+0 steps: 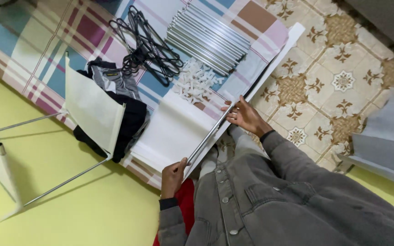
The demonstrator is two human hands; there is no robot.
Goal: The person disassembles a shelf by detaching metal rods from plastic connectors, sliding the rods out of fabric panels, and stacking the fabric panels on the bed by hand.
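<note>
Metal rod (210,134) lies along white fabric panel (172,132) edge on the mat. Left hand (173,175) pinches near end, right hand (245,116) fingers curl around far end. Keep rod aligned with hem, feed straight.

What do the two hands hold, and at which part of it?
Both hold one long silver metal rod lying along a white fabric panel: left hand at its near end, right hand near its middle.

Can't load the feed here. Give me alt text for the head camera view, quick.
A person's left hand and right hand hold a silver metal rod along the edge of a white fabric panel on a plaid blanket. Beyond lie a bundle of metal rods, white plastic connectors, black hangers and folded dark clothes.
</note>
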